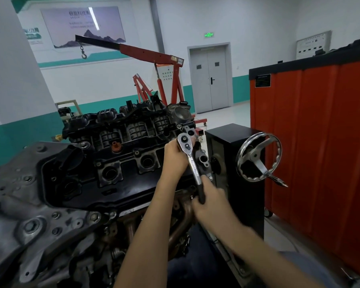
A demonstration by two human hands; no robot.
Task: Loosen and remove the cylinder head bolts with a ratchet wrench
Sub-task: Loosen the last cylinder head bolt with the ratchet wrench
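An engine with a black cylinder head cover (116, 163) sits on a stand in front of me. A chrome ratchet wrench (192, 163) stands over the cover's right end, head up and handle slanting down toward me. My left hand (175, 155) is wrapped around the wrench just under its round head (185, 140). My right hand (210, 202) grips the black handle end. The bolt and socket beneath the head are hidden by my left hand. Several small bolts (136, 152) show along the cover.
A chrome handwheel (258, 156) juts from the black stand column (233, 142) right of the engine. A tall red tool cabinet (320, 132) stands at the right. A red engine hoist (164, 65) and grey double doors (210, 80) lie behind.
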